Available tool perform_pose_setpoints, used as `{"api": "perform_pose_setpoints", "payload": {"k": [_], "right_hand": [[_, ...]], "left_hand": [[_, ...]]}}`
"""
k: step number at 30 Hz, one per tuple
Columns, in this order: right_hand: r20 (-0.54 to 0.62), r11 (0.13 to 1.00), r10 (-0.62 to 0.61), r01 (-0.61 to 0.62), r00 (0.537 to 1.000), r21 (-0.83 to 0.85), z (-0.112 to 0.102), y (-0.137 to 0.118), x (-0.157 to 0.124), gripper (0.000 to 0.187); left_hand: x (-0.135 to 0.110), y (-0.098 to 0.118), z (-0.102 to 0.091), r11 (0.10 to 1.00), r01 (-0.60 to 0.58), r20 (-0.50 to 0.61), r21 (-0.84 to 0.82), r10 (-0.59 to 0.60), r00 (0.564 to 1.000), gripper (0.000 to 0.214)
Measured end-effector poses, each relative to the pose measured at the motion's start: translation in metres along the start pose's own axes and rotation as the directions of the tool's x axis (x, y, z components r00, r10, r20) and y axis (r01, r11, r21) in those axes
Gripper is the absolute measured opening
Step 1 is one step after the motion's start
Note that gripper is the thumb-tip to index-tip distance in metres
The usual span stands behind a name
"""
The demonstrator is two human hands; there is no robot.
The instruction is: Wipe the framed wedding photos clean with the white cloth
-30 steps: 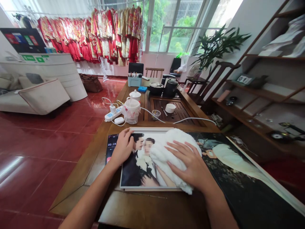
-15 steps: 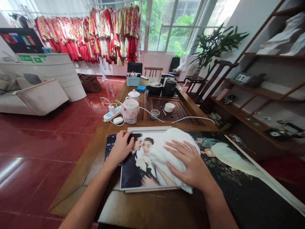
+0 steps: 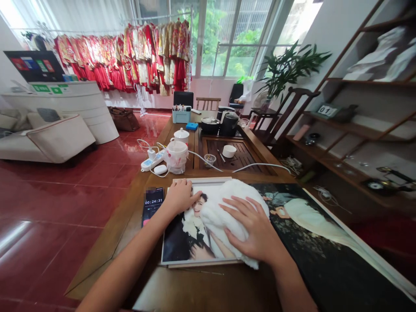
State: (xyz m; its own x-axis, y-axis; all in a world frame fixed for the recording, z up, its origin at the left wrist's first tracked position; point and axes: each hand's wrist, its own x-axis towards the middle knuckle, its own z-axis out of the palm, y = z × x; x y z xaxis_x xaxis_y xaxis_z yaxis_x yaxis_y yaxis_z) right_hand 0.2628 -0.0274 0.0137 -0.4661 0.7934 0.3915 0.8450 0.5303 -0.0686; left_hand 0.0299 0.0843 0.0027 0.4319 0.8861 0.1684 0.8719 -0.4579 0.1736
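Note:
A framed wedding photo (image 3: 173, 247) lies on the wooden table in front of me. My left hand (image 3: 179, 196) rests on its upper left part, fingers stretched out and partly covering the picture. On the photo's right side sits a thick, fluffy white cloth (image 3: 238, 190). My right hand (image 3: 251, 227) lies spread on top of this cloth and presses it against the photo; the cloth hides that side of the picture. Beside my left forearm, a phone (image 3: 153, 203) with a running timer lies on the table.
A larger dark photo panel (image 3: 338, 264) lies to the right. Beyond the photos stand a wrapped white cup (image 3: 177, 157), a power strip (image 3: 152, 161), a white cable (image 3: 260, 165) and a tea tray (image 3: 238, 161) with a small white bowl (image 3: 229, 151).
My left hand has shifted right along the photo's upper part, uncovering more of the phone. My right hand and the cloth stay nearly in place on the photo. The view has tilted slightly.

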Motion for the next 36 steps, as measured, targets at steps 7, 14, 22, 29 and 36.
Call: {"api": "perform_pose_setpoints", "payload": {"k": [7,14,22,29,36], "right_hand": [[0.009,1.0,0.005,-0.005,1.0,0.0,-0.001,-0.001,-0.001,0.061],[-0.003,1.0,0.013,-0.013,1.0,0.009,-0.001,-0.003,0.0,0.058],[-0.034,1.0,0.007,-0.007,0.999,0.014,-0.004,-0.004,-0.001,0.056],[-0.141,0.999,-0.041,0.044,0.989,0.022,-0.002,-0.001,-0.004,0.054],[-0.31,0.999,-0.048,0.042,0.95,-0.027,-0.012,-0.001,-0.005,0.051]], "left_hand": [[0.031,0.011,0.0,0.998,0.036,0.162,-0.041,-0.029,0.986,0.061],[0.039,0.007,-0.004,0.998,0.048,0.252,-0.035,-0.037,0.967,0.069],[0.042,-0.003,-0.012,0.993,0.022,0.266,-0.114,0.009,0.964,0.07],[0.034,-0.004,-0.022,0.973,0.089,0.279,-0.214,-0.027,0.96,0.071],[0.014,-0.009,-0.03,0.917,0.229,0.193,-0.327,-0.172,0.966,0.067]]}}
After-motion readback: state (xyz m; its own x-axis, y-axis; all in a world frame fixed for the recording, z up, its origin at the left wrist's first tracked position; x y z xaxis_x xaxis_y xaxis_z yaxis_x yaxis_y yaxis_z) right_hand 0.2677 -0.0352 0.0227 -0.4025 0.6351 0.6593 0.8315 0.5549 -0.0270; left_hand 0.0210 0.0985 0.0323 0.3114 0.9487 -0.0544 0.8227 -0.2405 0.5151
